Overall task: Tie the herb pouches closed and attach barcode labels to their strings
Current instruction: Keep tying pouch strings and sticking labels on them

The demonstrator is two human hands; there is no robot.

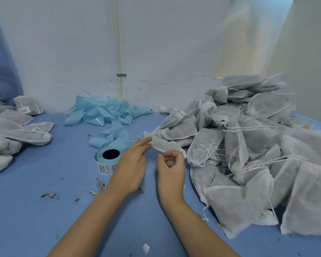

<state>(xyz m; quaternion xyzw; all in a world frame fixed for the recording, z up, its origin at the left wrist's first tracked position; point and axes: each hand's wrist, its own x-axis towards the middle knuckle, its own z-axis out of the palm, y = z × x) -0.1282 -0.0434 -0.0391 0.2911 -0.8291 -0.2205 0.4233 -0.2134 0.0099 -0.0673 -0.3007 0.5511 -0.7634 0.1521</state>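
Observation:
My left hand (132,164) pinches one end of a white barcode label (162,144) between thumb and fingertips, just above the blue table. My right hand (171,168) has its fingers curled at the label's lower right end, pinching there; whether a pouch string lies between them is too small to tell. The roll of barcode labels (107,161) stands just left of my left hand. A big heap of white mesh herb pouches (248,145) with loose drawstrings lies to the right of both hands.
Labelled pouches (13,130) are piled at the left edge. A tangle of pale blue label backing strip (107,113) trails from the roll toward the wall. Herb crumbs (50,196) and a small white scrap (146,248) lie on the blue tabletop (44,219).

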